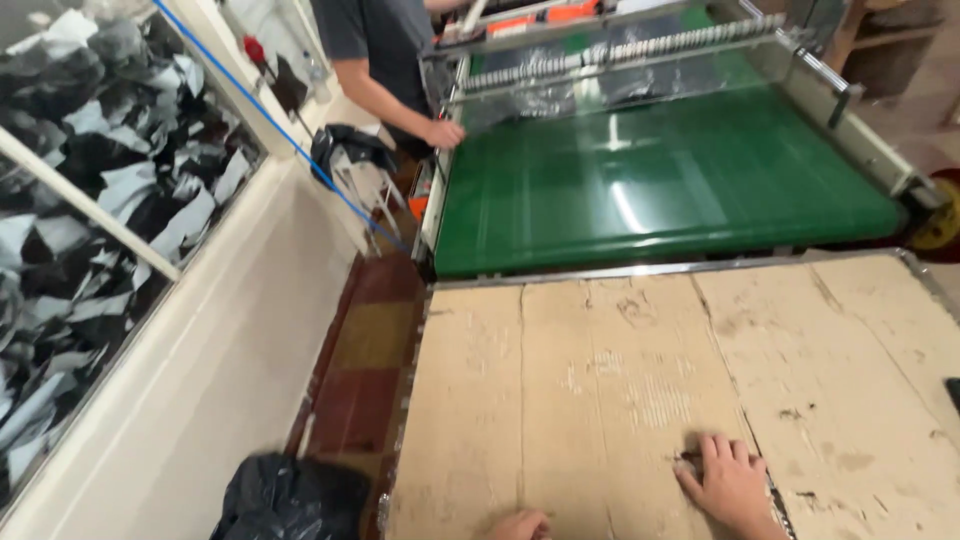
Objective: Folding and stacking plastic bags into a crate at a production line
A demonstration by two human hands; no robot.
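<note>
Worn brown cardboard (600, 400) covers the counter (408, 400) in front of me, scuffed and split along its seams. At five o'clock my right hand (728, 482) lies flat on the cardboard, fingers spread, grasping nothing. At six o'clock only the knuckles of my left hand (517, 524) show at the frame's edge, touching the cardboard; I cannot tell whether it is clenched. Beyond, at twelve o'clock, runs a green conveyor belt (660, 190), where another person's hand (443, 133) rests at its left rim. A black bag (290, 500) sits on the floor at seven o'clock.
</note>
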